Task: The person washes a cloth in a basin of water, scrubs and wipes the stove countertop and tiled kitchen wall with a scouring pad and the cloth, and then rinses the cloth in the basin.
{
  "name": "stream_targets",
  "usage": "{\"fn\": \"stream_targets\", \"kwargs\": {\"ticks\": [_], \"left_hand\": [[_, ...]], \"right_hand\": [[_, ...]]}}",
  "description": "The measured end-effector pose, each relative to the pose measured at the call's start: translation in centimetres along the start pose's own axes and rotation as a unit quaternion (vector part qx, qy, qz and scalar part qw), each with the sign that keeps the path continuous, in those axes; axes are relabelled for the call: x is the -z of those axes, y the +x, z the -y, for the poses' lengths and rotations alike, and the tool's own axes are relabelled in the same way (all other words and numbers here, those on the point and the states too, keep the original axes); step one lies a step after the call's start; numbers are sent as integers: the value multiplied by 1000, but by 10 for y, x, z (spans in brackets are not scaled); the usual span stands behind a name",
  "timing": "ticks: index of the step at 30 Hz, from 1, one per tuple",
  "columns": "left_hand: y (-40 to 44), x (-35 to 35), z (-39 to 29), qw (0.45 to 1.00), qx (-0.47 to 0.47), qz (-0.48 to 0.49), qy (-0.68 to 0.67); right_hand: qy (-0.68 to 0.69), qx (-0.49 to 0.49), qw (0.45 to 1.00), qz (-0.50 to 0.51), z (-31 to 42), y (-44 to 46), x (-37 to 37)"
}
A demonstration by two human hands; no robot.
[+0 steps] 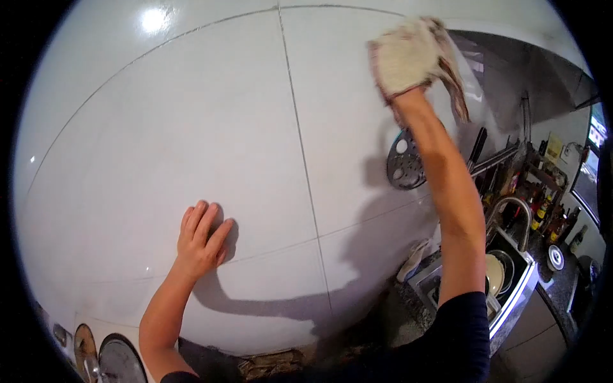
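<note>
My right hand (407, 97) is raised to the upper right of the white tiled wall (211, 140). A cream cloth (403, 60) with a dark reddish edge covers its fingers, slightly blurred, and one end hangs down on the right. The hand holds this cloth against the wall. Lower on the left, my left hand (202, 247) touches the tiles with its fingers apart and nothing in it. Behind my right forearm, a dark round rack with holes (403, 165) is partly hidden.
At the right stands a sink (516, 290) with a curved tap (525, 220) and a bowl (495, 274) inside. Several bottles (543, 210) line the counter behind it. A metal hood (530, 76) juts out at upper right. Round lids (121, 359) lean at lower left.
</note>
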State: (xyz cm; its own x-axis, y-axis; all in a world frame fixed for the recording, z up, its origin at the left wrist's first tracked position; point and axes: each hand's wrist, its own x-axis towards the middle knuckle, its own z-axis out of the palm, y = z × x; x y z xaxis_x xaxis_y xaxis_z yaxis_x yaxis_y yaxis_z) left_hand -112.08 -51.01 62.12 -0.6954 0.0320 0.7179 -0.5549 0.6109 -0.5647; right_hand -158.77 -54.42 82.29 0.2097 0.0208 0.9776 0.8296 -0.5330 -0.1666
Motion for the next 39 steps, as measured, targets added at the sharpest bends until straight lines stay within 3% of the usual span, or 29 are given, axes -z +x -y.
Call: {"fn": "stream_targets", "kwargs": {"ticks": [3,4,5,6,7,8,9,10,12,13,15,16,17,19,21,22,24,26,27,28,29,30,31,32,33,35,39], "left_hand": [[-1,-3,0,1000,-2,-11,4],[-1,-3,0,1000,-3,-8,0],[-1,-2,0,1000,-5,-7,-4],[-1,-2,2,1000,-7,-6,-8],[0,-2,2,1000,-13,-6,-11],[-1,-1,4,1000,-18,-6,-14],[-2,-1,5,1000,-22,-5,-16],[-3,-1,6,999,-25,-4,-20],[-2,-1,7,999,-30,-5,-26],[-3,0,7,999,-31,-1,-28],[-2,2,7,999,-32,5,-32],[-2,2,7,999,-33,1,-32],[-1,2,7,999,-35,-3,-32],[-2,0,7,999,-38,-3,-35],[-4,-2,8,998,-39,4,-40],[-3,-1,9,998,-42,5,-42],[-3,0,8,998,-40,5,-48],[-2,0,7,998,-36,-6,-43],[-1,0,6,998,-34,-12,-42],[-2,1,5,999,-32,-8,-41],[-2,2,5,999,-31,-3,-41],[-1,1,6,999,-32,0,-43],[-2,-3,8,998,-39,-11,-50],[-2,-4,8,998,-38,-6,-46],[-3,-3,7,998,-37,-2,-42],[-3,-5,6,999,-37,2,-28],[-3,-4,5,999,-39,0,-18]], "right_hand": [[138,-79,971,-178,-95,-46,-97],[-187,-117,966,-136,-112,-68,-122],[-492,-147,854,-81,-128,-91,-142],[-744,-165,647,-19,-143,-116,-158],[-912,-171,369,47,-154,-141,-174],[-816,-362,441,91,-159,-170,-185],[-783,-223,572,100,-173,-200,-186],[-726,-335,587,124,-165,-203,-206],[-633,-467,598,155,-153,-195,-220],[-579,-528,597,171,-147,-190,-220],[-675,-412,592,154,-135,-204,-193],[-792,-219,558,112,-133,-218,-164],[-935,-141,264,188,-136,-198,-133],[-956,-195,206,81,-108,-105,-146],[-914,-91,388,-75,-97,-58,-115],[-967,-28,252,11,-109,-50,-130],[-974,-12,212,-79,-131,-75,-129],[-904,-75,383,-173,-168,-127,-159],[-881,-163,414,-159,-182,-171,-175],[-882,-111,445,-110,-194,-203,-184],[-779,-367,501,-86,-197,-233,-211],[-778,-436,453,-4,-210,-270,-221],[-787,-446,423,61,-220,-290,-234],[-851,-252,428,171,-222,-300,-235],[-807,-288,503,109,-219,-307,-227],[-788,-290,543,16,-202,-295,-209],[-890,-177,411,-86,-154,-250,-165]]}}
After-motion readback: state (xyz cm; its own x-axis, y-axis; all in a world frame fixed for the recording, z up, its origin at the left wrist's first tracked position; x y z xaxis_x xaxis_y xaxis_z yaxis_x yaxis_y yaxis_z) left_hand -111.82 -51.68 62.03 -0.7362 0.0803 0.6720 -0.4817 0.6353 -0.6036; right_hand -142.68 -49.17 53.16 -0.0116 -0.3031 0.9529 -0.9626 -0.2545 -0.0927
